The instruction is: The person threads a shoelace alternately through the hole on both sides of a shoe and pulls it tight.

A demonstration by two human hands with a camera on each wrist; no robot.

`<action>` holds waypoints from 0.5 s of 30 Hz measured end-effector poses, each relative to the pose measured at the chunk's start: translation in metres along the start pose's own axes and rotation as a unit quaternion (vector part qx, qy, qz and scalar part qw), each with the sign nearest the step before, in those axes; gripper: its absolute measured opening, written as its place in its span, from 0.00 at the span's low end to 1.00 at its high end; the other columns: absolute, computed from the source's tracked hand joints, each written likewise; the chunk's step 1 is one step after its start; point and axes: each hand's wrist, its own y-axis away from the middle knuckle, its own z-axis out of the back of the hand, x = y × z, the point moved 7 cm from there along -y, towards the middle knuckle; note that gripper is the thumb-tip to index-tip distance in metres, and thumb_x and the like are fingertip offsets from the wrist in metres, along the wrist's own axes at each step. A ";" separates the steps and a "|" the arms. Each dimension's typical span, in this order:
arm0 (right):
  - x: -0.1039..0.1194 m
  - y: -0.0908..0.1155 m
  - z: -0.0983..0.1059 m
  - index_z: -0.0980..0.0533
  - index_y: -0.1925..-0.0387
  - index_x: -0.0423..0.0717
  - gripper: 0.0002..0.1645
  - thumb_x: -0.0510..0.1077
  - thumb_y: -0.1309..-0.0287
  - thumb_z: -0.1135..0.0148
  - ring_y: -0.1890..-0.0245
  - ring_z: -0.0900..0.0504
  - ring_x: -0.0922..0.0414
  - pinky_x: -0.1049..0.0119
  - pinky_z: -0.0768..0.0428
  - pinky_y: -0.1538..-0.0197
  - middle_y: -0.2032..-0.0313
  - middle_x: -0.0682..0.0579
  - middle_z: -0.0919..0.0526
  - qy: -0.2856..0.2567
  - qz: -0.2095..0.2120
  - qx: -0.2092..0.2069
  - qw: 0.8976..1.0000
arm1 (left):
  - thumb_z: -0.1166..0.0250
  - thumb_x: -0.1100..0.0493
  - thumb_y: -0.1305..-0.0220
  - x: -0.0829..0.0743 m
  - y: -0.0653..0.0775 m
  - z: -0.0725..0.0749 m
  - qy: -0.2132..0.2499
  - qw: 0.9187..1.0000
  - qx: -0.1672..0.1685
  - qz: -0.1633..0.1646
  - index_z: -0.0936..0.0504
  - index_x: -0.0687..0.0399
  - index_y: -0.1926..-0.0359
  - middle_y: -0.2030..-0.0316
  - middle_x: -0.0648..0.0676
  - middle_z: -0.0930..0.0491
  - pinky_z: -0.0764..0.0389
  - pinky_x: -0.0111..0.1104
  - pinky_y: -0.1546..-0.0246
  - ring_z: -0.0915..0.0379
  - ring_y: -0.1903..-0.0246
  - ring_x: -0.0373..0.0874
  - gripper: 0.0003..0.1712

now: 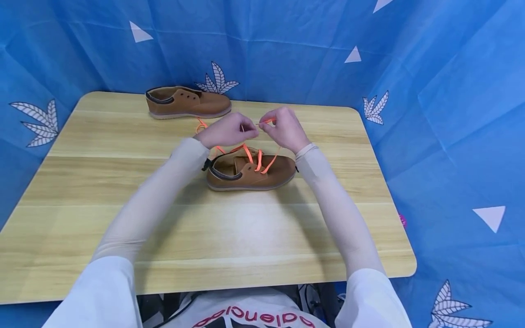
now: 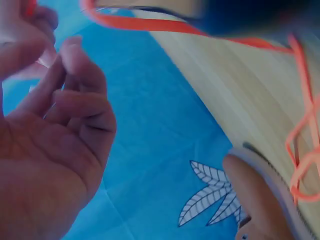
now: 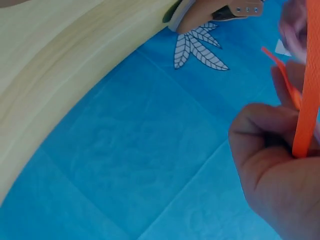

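We are seeing the right hand [image 1: 284,130] pinching an orange lace [image 3: 309,80], its tip reaching toward the left hand [image 1: 229,129]. Just beside it, the left hand is curving its fingers; whether it is gripping anything, we are not managing to tell. Beneath both hands a brown shoe [image 1: 280,172] is standing, laced; beyond the left hand a second shoe [image 1: 211,104] is standing.

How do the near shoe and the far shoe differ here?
Lacing: the near shoe has an orange lace through it; the far shoe shows bare eyelets on its visible side.
Place: the near shoe sits closer to the person, while the far shoe stands by the table's back edge.
Shared: both are brown with dark collars, sole down, toes toward the right.
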 end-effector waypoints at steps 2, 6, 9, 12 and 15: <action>-0.003 -0.002 -0.005 0.14 0.59 0.45 0.10 0.45 0.37 0.36 0.55 0.16 0.55 0.58 0.19 0.51 0.55 0.49 0.12 0.000 -0.009 0.030 1.000 | 0.40 0.51 0.30 0.000 0.003 -0.008 -0.029 0.999 0.025 -0.007 0.13 0.52 0.56 0.67 0.54 0.17 0.26 0.32 0.68 0.29 0.72 0.43 0.13; -0.006 -0.006 -0.015 0.15 0.61 0.44 0.09 0.43 0.36 0.38 0.51 0.16 0.54 0.57 0.19 0.46 0.56 0.49 0.12 0.000 -0.010 0.078 0.997 | 0.37 0.52 0.32 -0.001 0.007 -0.019 -0.070 0.996 0.051 -0.019 0.13 0.53 0.60 0.71 0.53 0.18 0.26 0.33 0.67 0.28 0.72 0.45 0.11; -0.007 -0.009 -0.022 0.16 0.62 0.45 0.08 0.42 0.35 0.40 0.52 0.17 0.55 0.57 0.20 0.43 0.58 0.49 0.13 0.004 -0.001 0.107 0.994 | 0.36 0.53 0.33 -0.002 0.009 -0.023 -0.098 0.993 0.056 -0.027 0.13 0.53 0.64 0.74 0.52 0.21 0.28 0.33 0.70 0.30 0.74 0.45 0.10; -0.008 -0.009 -0.027 0.18 0.63 0.44 0.08 0.41 0.34 0.42 0.59 0.19 0.55 0.59 0.20 0.48 0.60 0.48 0.15 0.012 0.006 0.131 0.991 | 0.35 0.53 0.34 -0.002 0.009 -0.026 -0.118 0.991 0.057 -0.027 0.13 0.53 0.67 0.76 0.51 0.22 0.30 0.32 0.71 0.31 0.75 0.44 0.10; -0.008 -0.009 -0.030 0.19 0.62 0.43 0.08 0.40 0.33 0.44 0.64 0.23 0.55 0.62 0.22 0.54 0.62 0.48 0.17 0.022 0.009 0.149 0.989 | 0.35 0.53 0.34 0.001 0.009 -0.027 -0.127 0.990 0.060 -0.020 0.14 0.51 0.70 0.77 0.51 0.23 0.30 0.33 0.71 0.31 0.75 0.44 0.10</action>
